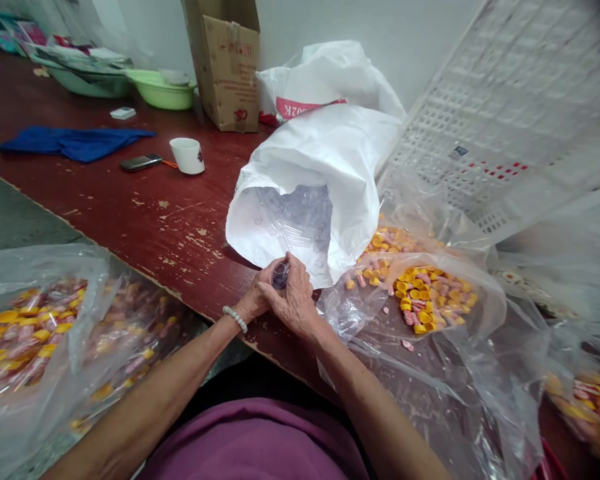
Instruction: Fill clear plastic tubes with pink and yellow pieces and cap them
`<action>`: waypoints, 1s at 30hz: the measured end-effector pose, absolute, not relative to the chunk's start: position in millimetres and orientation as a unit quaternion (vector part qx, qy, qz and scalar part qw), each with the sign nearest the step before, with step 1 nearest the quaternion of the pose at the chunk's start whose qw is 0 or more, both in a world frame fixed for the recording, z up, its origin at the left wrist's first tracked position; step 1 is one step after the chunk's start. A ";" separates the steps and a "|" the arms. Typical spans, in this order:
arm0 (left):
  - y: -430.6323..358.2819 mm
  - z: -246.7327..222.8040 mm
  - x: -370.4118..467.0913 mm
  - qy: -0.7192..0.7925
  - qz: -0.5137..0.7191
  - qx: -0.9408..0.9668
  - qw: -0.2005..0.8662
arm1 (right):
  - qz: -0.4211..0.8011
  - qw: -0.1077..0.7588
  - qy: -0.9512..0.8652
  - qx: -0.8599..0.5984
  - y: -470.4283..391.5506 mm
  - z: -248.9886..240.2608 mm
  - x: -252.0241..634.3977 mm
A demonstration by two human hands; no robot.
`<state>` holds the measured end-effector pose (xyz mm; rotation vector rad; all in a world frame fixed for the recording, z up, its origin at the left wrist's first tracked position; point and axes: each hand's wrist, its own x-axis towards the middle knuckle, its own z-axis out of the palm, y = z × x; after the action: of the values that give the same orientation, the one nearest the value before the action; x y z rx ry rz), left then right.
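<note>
Just in front of the mouth of a white woven sack (325, 153), my two hands meet at the table's front edge. My left hand (258, 293), with a beaded bracelet at the wrist, is closed around a small bunch of clear plastic tubes (281, 275), their round ends facing up. Pressed against the same bunch from the other side is my right hand (296, 297), thumb across toward the left. The fingers hide most of the tubes' length. More clear tubes (300, 233) lie inside the open sack.
Right of the sack, a clear plastic bag (480, 373) holds yellow-capped pieces (425, 293); a white perforated basket (445, 127) leans behind. Similar pieces fill a bag (30, 327) at lower left. A white cup (187, 157), phone (141, 163), blue cloth (75, 141) and carton (230, 73) occupy the red table (150, 220).
</note>
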<state>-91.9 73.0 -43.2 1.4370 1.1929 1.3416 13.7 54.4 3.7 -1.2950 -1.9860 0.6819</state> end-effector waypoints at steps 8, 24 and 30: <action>67.2 -33.2 -94.2 0.505 0.480 0.639 0.326 | 0.230 0.304 -0.782 -0.494 48.0 19.6 25.2; 43.6 -7.1 -74.5 0.526 0.538 0.526 0.395 | 0.029 0.292 -0.570 -0.768 43.3 0.0 294.0; 30.2 -7.3 -50.0 0.484 0.515 0.547 0.449 | 0.037 0.215 -0.636 -0.740 62.5 -8.1 261.3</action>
<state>-50.0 30.2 -7.3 1.3527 1.1967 1.2753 261.3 62.5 -8.1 -2.0535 -1.7632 0.1029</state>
